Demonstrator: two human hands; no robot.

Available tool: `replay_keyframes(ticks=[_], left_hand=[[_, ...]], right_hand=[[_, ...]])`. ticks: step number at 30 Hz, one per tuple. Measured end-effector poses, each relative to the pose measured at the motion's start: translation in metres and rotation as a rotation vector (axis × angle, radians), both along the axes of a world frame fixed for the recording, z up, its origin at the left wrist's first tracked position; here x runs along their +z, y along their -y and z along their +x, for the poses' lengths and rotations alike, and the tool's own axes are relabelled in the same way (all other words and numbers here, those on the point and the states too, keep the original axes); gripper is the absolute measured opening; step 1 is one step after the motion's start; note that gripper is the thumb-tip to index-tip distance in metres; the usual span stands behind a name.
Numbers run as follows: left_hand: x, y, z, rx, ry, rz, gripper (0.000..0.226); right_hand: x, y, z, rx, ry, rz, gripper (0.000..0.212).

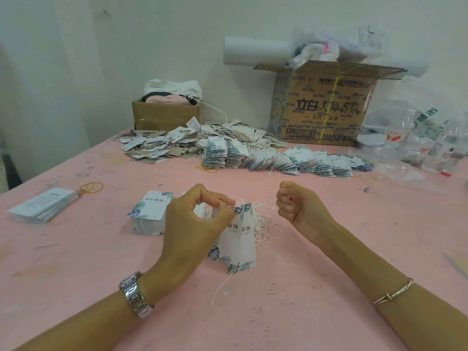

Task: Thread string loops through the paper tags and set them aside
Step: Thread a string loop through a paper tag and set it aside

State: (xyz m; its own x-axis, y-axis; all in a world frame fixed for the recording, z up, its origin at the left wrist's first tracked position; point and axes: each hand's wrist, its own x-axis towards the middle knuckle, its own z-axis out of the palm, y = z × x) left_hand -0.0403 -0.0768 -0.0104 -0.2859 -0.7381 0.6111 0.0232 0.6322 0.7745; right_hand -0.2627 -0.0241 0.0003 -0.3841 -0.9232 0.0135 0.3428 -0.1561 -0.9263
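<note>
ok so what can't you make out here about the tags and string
All in the head view:
- whether the right hand holds anything: its own curled fingers hide the palm
- the hole in the held tags: covered by the left hand pinching their top
- print on the far tag pile: too small, blurred

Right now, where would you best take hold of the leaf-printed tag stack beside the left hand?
Likely pinch the stack across its near and far ends, coming from above and from the left: it lies flat as a neat block, and the left hand hides its right side.
</note>
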Motion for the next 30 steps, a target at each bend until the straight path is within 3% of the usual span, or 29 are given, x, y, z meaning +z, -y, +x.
replay_keyframes(ticks=[4, 8, 11, 15, 24, 30], left_hand=[[0.001, 0.002, 0.001, 0.064, 0.015, -0.056, 0.015], [0.0, 0.005, 0.001, 0.1, 0.051, -0.102, 0.018], [-0.001, 0.003, 0.0, 0.054, 0.04, -0.043, 0.019], [0.001, 0.002, -0.002, -0.045, 0.009, 0.009, 0.006], [-0.002, 0.008, -0.005, -0.176, -0.02, 0.125, 0.004], [-0.003, 0.01, -0.005, -0.267, -0.072, 0.239, 0.014]], right_hand=[[0.001, 0.001, 0.002, -0.045, -0.009, -0.003, 0.022], [0.002, 0.001, 0.006, -0.008, -0.054, -0.05, 0.002], [0.002, 0.0, 0.008, 0.065, -0.069, -0.099, 0.022], [0.003, -0.003, 0.016, 0.173, -0.061, -0.147, 0.03], [0.007, -0.009, 0.034, 0.25, -0.166, -0.122, 0.019], [0.007, -0.009, 0.037, 0.181, -0.227, -0.098, 0.018]])
